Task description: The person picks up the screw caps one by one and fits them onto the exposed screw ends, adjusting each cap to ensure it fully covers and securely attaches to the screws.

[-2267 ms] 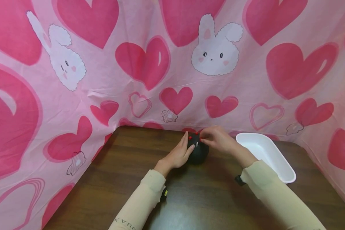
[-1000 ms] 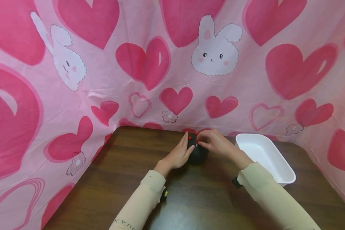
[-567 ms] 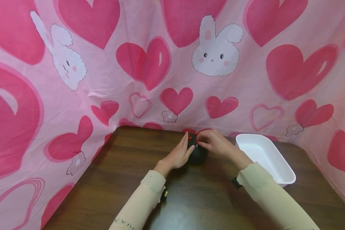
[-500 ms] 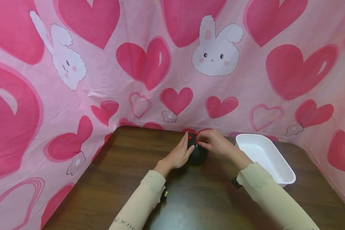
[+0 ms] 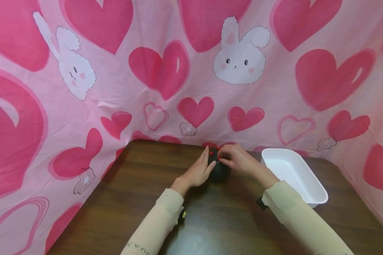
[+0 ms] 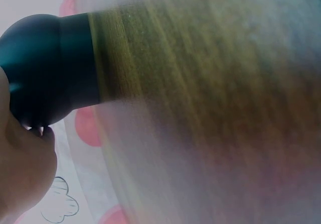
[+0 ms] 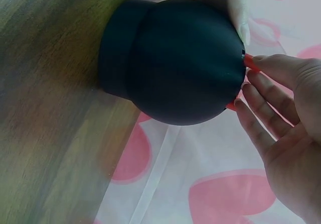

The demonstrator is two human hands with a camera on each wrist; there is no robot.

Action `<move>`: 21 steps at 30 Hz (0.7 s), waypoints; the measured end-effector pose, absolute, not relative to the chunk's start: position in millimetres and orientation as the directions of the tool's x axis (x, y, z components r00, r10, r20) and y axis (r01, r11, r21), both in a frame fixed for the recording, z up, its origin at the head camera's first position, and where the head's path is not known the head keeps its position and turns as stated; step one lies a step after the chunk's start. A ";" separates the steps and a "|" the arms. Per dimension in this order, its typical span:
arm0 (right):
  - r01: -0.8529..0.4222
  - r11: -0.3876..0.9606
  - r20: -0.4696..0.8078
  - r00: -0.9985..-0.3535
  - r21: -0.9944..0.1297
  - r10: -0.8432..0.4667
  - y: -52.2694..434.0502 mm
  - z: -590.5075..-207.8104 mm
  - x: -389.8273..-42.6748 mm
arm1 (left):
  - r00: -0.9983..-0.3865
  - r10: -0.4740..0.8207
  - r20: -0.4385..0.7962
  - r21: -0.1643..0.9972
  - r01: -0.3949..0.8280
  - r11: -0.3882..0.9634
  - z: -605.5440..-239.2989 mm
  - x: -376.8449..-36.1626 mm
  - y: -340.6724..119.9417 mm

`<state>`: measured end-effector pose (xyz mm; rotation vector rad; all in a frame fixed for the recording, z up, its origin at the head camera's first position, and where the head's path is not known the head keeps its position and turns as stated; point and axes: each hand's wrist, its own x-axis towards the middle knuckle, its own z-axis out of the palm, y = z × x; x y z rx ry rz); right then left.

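A black rounded object (image 5: 219, 174) with a narrower base stands on the table near its far edge, small red pieces along its upper part. My left hand (image 5: 196, 172) lies against its left side, fingers straight and thumb spread on the front. My right hand (image 5: 237, 158) comes from the right and pinches a small red peg (image 7: 251, 62) between thumb and fingertips, against the black surface. Another red piece (image 7: 231, 105) shows near the other fingers in the right wrist view. A round red knob (image 5: 211, 153) sits beside the left fingertips. The peg's inner end is hidden.
A white rectangular tub (image 5: 293, 170) stands to the right of the black object, behind the right forearm. The brown wooden table (image 5: 153, 166) ends at a pink curtain (image 5: 194, 78) printed with hearts and rabbits, which closes off the back and sides.
My right hand has moved left with the red peg, onto a pale spot on the black object's front, and has since lowered slightly. The left hand has stayed in place.
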<state>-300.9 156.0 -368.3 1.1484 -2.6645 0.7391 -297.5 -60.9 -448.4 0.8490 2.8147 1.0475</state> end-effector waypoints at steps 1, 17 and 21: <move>-0.717 0.585 0.321 -0.695 -0.380 -0.644 156.2 -368.3 -300.7 | -0.851 0.498 0.165 0.611 0.485 0.626 -448.3 -297.6 -60.7; -0.723 0.583 0.314 -0.688 -0.371 -0.654 158.7 -369.7 -298.1 | -0.850 0.502 0.158 0.614 0.483 0.625 -448.8 -299.2 -58.0; -0.710 0.594 0.302 -0.701 -0.379 -0.646 161.3 -369.8 -298.4 | -0.851 0.500 0.159 0.614 0.482 0.625 -448.1 -299.3 -57.1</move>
